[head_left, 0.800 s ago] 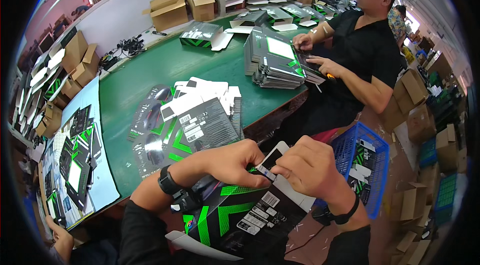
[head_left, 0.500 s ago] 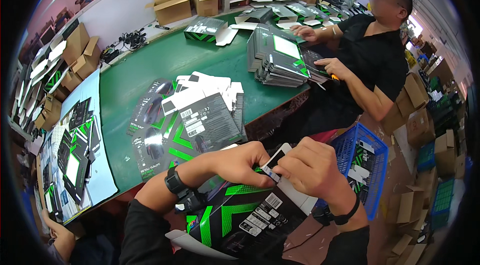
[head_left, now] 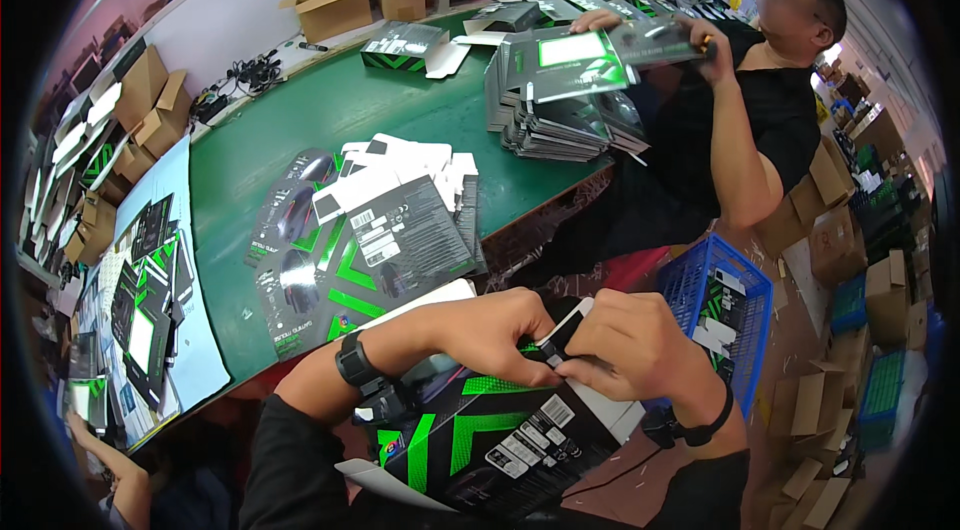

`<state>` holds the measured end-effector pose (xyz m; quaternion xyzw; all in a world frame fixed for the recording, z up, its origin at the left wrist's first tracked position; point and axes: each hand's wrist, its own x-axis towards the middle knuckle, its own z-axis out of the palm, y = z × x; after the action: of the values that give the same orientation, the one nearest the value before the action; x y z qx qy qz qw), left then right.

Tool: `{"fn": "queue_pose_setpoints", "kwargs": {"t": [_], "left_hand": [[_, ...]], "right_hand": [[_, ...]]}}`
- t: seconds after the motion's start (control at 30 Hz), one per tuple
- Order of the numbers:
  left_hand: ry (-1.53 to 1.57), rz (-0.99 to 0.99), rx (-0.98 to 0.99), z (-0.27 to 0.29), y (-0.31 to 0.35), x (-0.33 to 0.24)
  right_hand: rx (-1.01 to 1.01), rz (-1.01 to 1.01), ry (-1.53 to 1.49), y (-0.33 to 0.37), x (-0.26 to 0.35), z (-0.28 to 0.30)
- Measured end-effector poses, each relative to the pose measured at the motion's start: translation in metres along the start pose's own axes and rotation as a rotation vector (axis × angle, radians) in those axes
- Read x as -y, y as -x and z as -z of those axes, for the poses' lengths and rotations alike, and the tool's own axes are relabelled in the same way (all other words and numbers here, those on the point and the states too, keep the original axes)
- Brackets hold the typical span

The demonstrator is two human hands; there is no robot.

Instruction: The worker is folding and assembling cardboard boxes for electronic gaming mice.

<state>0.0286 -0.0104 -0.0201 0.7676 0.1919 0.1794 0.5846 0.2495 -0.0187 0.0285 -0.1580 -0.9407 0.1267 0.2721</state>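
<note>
A black and green printed carton [head_left: 470,455] lies partly folded in front of me, tilted, with white flaps at both ends. My left hand [head_left: 490,335] is closed at its upper flap, thumb and fingers pinching the black and white edge [head_left: 555,345]. Close beside it, my right hand [head_left: 625,345] is also closed on that flap, its fingers curled over the edge. The fingertips nearly meet there, partly hiding the fold. Beyond my left forearm, flat unfolded cartons [head_left: 410,230] lie in an overlapping pile on the green table [head_left: 330,110].
Across the table, a person in black [head_left: 740,120] handles a flat carton above a tall carton stack [head_left: 555,130]. A blue basket [head_left: 763,330] holding cartons stands right of my hands. Another person's arm [head_left: 115,460] reaches in at the lower left, by the pale blue sheet [head_left: 205,350].
The person across has raised one hand, lifting a flat carton above the stack. My hands keep their hold on the flap and shift only slightly. The whole view has turned a little.
</note>
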Motion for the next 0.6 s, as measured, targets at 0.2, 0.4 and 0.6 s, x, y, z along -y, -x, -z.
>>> {"fn": "queue_pose_setpoints", "kwargs": {"t": [0.2,0.4,0.6], "left_hand": [[0.563,-0.017,-0.467,0.009,0.023,0.015],[1.053,0.061,-0.814,0.033,0.022,0.101],[1.253,-0.045,-0.607,-0.070,-0.003,0.111]], "right_hand": [[-0.577,-0.085,-0.104,0.029,0.000,0.020],[-1.085,-0.472,-0.314,0.064,-0.004,0.018],[-1.001,-0.553,-0.374,0.011,-0.013,-0.027]]}}
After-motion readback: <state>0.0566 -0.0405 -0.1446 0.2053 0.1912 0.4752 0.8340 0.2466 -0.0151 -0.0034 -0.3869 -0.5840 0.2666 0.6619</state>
